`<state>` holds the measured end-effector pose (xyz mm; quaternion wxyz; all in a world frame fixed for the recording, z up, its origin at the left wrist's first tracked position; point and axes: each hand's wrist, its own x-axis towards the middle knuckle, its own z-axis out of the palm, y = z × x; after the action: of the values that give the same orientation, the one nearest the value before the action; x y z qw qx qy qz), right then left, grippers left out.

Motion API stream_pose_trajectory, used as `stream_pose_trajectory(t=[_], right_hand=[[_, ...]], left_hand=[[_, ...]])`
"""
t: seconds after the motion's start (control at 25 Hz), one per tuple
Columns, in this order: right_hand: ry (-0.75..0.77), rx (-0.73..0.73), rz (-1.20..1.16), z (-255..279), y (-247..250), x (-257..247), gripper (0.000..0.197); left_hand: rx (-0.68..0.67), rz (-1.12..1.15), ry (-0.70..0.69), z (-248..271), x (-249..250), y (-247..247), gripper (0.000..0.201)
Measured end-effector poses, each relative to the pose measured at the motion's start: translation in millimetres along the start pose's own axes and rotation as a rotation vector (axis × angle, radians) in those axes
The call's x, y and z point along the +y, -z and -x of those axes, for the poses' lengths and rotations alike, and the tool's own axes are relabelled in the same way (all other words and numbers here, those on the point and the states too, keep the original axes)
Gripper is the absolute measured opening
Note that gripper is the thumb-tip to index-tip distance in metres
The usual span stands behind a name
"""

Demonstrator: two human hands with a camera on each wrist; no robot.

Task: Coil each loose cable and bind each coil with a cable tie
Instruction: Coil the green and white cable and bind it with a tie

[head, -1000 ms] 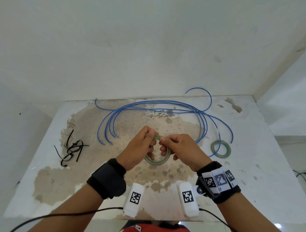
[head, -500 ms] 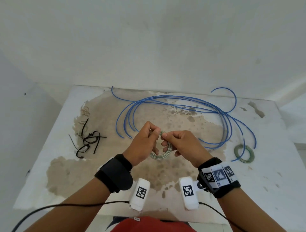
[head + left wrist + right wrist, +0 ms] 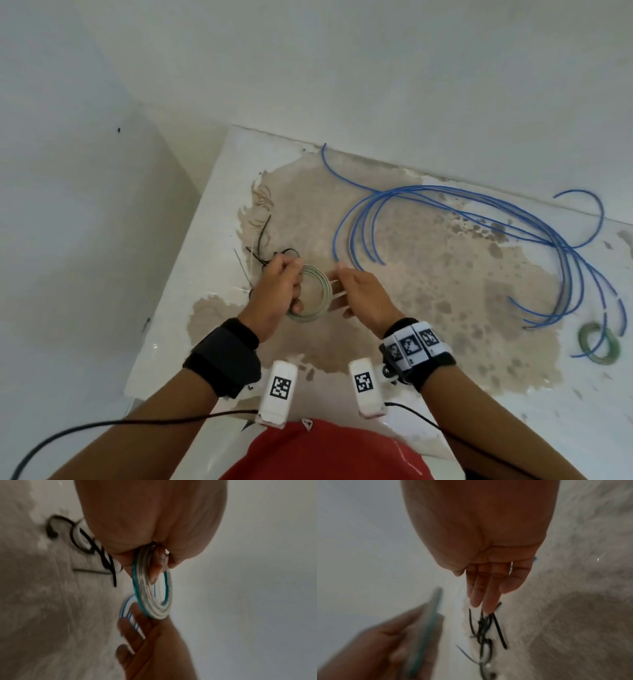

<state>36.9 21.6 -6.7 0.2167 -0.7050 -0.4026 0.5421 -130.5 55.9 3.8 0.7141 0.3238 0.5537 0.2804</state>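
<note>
A small green-and-white cable coil (image 3: 325, 291) hangs above the table's left part, and my left hand (image 3: 277, 291) grips its left side. In the left wrist view my thumb and fingers pinch the coil (image 3: 150, 601) at its top. My right hand (image 3: 356, 291) is just right of the coil, fingers straight and holding nothing. In the right wrist view its fingertips (image 3: 486, 608) hover close over the black cable ties (image 3: 486, 628). The tie pile (image 3: 263, 240) lies near the left table edge, partly hidden behind my left hand. A long loose blue cable (image 3: 445, 202) sprawls across the back.
A second small green coil (image 3: 599, 346) lies at the far right, with the blue cable's end crossing it. The white table (image 3: 178, 308) has a worn brown patch in its middle. Walls close it in at the back and left.
Both hands moved left towards the cable ties, and the view turned left with them. My right hand has let go of the coil and straightened its fingers; the left still holds it.
</note>
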Motion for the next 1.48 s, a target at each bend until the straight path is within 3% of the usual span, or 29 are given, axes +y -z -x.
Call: stream_pose_trajectory(t=[0.12, 0.2, 0.36, 0.44, 0.52, 0.72, 1.0, 1.24, 1.48], right_hand=[[0.163, -0.03, 0.339, -26, -49, 9, 0.022], [0.19, -0.051, 0.469, -39, -81, 1, 0.017], [0.137, -0.009, 0.559, -61, -124, -24, 0.024], [0.114, 0.0, 0.571, -67, -133, -28, 0.02], [0.109, 0.011, 0.572, -67, -136, -28, 0.028], [0.107, 0.077, 0.391, -64, -124, -13, 0.022], [-0.115, 0.156, -0.093, -54, -72, -9, 0.027], [-0.219, 0.163, 0.002, -47, -34, 6, 0.044], [-0.144, 0.213, -0.217, -12, 15, 24, 0.014]], left_hand=[[0.112, 0.084, -0.046, -10, 12, 41, 0.02], [0.182, 0.085, -0.073, -19, 17, 63, 0.02], [0.289, 0.095, -0.087, -24, 19, 89, 0.017], [0.31, 0.121, -0.075, -22, 17, 96, 0.017], [0.326, 0.131, -0.074, -20, 16, 102, 0.018], [0.338, 0.174, -0.085, -22, 19, 104, 0.02], [0.274, 0.17, -0.071, -26, 22, 78, 0.02], [0.196, 0.13, -0.045, -27, 15, 47, 0.021], [0.153, 0.022, -0.039, -24, 8, 8, 0.019]])
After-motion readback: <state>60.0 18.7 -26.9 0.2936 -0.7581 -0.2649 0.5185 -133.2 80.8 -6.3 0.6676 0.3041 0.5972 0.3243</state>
